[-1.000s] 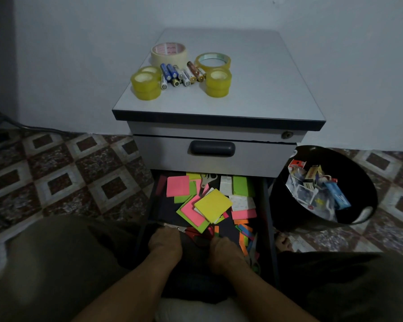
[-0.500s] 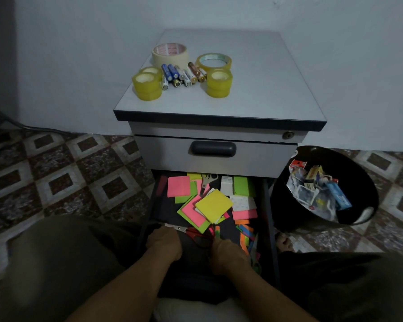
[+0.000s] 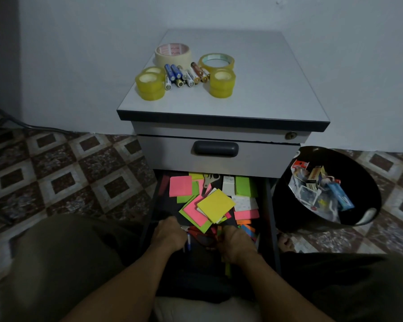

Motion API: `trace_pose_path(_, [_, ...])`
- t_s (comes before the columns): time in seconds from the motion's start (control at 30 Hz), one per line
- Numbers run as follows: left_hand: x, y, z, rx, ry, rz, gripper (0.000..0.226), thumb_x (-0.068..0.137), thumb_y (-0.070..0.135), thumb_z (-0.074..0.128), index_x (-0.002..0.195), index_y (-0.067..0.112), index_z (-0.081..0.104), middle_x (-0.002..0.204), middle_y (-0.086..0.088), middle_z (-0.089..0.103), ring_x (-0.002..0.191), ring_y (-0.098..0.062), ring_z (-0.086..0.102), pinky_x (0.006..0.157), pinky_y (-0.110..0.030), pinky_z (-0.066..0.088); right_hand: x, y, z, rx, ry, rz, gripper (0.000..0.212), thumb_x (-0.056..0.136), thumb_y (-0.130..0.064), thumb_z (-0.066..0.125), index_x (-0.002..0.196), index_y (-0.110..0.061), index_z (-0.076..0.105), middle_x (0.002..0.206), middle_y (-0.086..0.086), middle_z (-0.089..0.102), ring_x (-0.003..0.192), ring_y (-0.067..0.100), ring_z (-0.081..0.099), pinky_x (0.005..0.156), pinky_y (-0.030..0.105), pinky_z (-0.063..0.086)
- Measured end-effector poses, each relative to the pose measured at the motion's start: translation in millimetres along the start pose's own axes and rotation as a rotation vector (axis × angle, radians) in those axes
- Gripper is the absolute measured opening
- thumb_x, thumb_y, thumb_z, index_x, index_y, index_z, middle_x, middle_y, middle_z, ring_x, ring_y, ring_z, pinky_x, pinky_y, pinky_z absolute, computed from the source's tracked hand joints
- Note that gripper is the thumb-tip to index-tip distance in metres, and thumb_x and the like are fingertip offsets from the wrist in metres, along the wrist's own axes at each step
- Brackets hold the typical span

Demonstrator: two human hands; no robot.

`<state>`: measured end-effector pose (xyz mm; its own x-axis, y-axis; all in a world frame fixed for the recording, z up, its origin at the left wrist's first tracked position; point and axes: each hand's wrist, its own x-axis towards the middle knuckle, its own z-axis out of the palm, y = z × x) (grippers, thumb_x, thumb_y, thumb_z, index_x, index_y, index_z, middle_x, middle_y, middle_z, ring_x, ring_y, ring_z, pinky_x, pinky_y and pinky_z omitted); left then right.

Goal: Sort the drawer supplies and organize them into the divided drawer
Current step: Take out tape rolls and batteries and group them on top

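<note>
A: Step in hand?
B: Picking through clutter beside heaped sticky notes (image 3: 215, 205), near end of the open drawer (image 3: 269, 205).
A: Fingers?
B: Left hand (image 3: 170, 235), right hand (image 3: 236, 244) knuckles-up, fingertips hidden; impossible to tell, perhaps clamped on something.
A: Next?
B: Lifting one kind out cleanly.

left hand (image 3: 170, 233) | right hand (image 3: 236, 246) | both edged deeper into drawer (image 3: 164, 209)
</note>
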<state>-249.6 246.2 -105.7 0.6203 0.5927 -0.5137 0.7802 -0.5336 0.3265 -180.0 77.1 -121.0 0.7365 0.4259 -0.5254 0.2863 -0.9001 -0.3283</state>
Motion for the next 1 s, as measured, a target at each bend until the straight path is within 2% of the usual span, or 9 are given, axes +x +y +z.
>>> trace_pose_path(0.07, [0, -3, -2, -0.027, -0.037, -0.038, 0.019, 0.090, 0.022, 0.062, 0.105, 0.011, 0.066, 0.106, -0.008, 0.065, 0.089, -0.022, 0.064, 0.075, -0.031, 0.057, 5, 5, -1, 0.000, -0.001, -0.039, 0.025, 0.089, -0.030, 0.062, 0.110, -0.016, 0.061, 0.108, 0.008, 0.067, 0.103, 0.027, 0.064, 0.079, 0.031, 0.052])
trace_pose_path(0.13, [0, -5, 0, -0.052, -0.091, -0.033, 0.029, 0.087, 0.033, 0.068, 0.106, 0.012, 0.067, 0.109, -0.007, 0.066, 0.093, -0.022, 0.064, 0.080, -0.030, 0.056, 5, 6, -3, -0.001, -0.012, -0.091, 0.021, 0.089, -0.025, 0.062, 0.108, -0.016, 0.062, 0.108, 0.009, 0.068, 0.101, 0.027, 0.064, 0.073, 0.028, 0.047])
trace_pose_path(0.23, [-4, -6, 7, 0.016, -0.108, -0.008, 0.050, 0.083, 0.050, 0.072, 0.116, 0.014, 0.062, 0.119, -0.006, 0.063, 0.107, -0.023, 0.062, 0.085, -0.027, 0.052, -1, 1, -1, -0.012, -0.056, -0.171, 0.030, 0.092, -0.028, 0.063, 0.119, -0.016, 0.060, 0.118, 0.011, 0.065, 0.108, 0.029, 0.062, 0.079, 0.031, 0.048])
trace_pose_path(0.33, [-6, -5, 13, 0.048, -0.102, 0.050, 0.022, 0.088, 0.043, 0.069, 0.095, 0.023, 0.061, 0.115, -0.005, 0.066, 0.103, -0.022, 0.063, 0.084, -0.028, 0.053, -7, -3, 7, -0.062, -0.100, -0.213, 0.040, 0.098, -0.038, 0.055, 0.130, -0.015, 0.054, 0.126, 0.014, 0.060, 0.114, 0.031, 0.059, 0.090, 0.036, 0.049])
trace_pose_path(0.4, [-6, -4, 14, 0.063, -0.122, 0.078, 0.015, 0.089, 0.035, 0.068, 0.088, 0.024, 0.058, 0.111, -0.005, 0.067, 0.099, -0.022, 0.064, 0.082, -0.028, 0.053, -7, -2, 12, -0.100, -0.090, -0.225, 0.042, 0.099, -0.038, 0.052, 0.135, -0.016, 0.050, 0.131, 0.014, 0.056, 0.118, 0.032, 0.057, 0.093, 0.036, 0.047])
trace_pose_path(0.57, [-5, -3, 15, 0.086, -0.159, 0.091, 0.026, 0.085, 0.028, 0.073, 0.105, 0.014, 0.065, 0.109, -0.006, 0.066, 0.099, -0.022, 0.064, 0.087, -0.032, 0.055, -7, 0, 16, -0.100, -0.049, -0.194, 0.041, 0.100, -0.032, 0.050, 0.137, -0.014, 0.045, 0.133, 0.014, 0.054, 0.120, 0.031, 0.055, 0.095, 0.036, 0.046])
trace_pose_path(0.67, [-5, -3, 16, 0.096, -0.176, 0.114, 0.026, 0.087, 0.026, 0.070, 0.110, 0.015, 0.064, 0.115, -0.008, 0.066, 0.103, -0.024, 0.063, 0.089, -0.032, 0.054, -5, 3, 17, -0.087, 0.009, -0.189, 0.036, 0.099, -0.033, 0.049, 0.131, -0.016, 0.047, 0.126, 0.011, 0.060, 0.113, 0.031, 0.061, 0.089, 0.037, 0.050])
trace_pose_path(0.83, [-7, -1, 17, 0.116, -0.188, 0.179, 0.009, 0.090, 0.018, 0.059, 0.098, 0.020, 0.055, 0.113, -0.009, 0.064, 0.105, -0.026, 0.063, 0.081, -0.027, 0.049, -5, 4, 18, -0.131, 0.070, -0.202, 0.040, 0.098, -0.026, 0.050, 0.137, -0.016, 0.046, 0.131, 0.012, 0.052, 0.118, 0.031, 0.055, 0.090, 0.035, 0.046])
trace_pose_path(1.0, [-5, 0, 16, 0.149, -0.189, 0.172, 0.013, 0.087, 0.024, 0.067, 0.088, 0.017, 0.056, 0.105, -0.011, 0.066, 0.099, -0.027, 0.065, 0.076, -0.028, 0.049, -2, 5, 19, -0.082, 0.063, -0.204, 0.037, 0.096, -0.031, 0.053, 0.131, -0.018, 0.049, 0.127, 0.010, 0.058, 0.112, 0.029, 0.058, 0.087, 0.034, 0.048])
